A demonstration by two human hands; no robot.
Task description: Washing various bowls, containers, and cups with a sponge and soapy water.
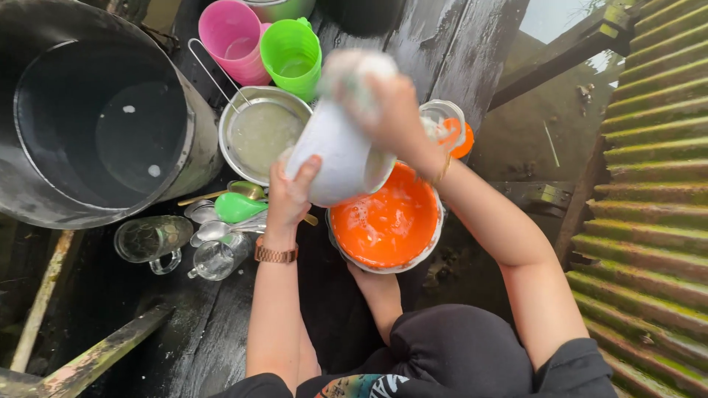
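Nearest the camera, the left hand grips the lower end of a white jug, fingers curled against its side and thumb pressed on top. Directly below sits an orange basin holding sudsy water. Beside the left wrist lie a green spoon, metal spoons and two clear glass mugs. Higher up, the right hand closes over the jug's upper end, fingers wrapped round something pale and foamy, blurred. Beyond stand a metal bowl of cloudy water, a large dark pot, and pink and green cups.
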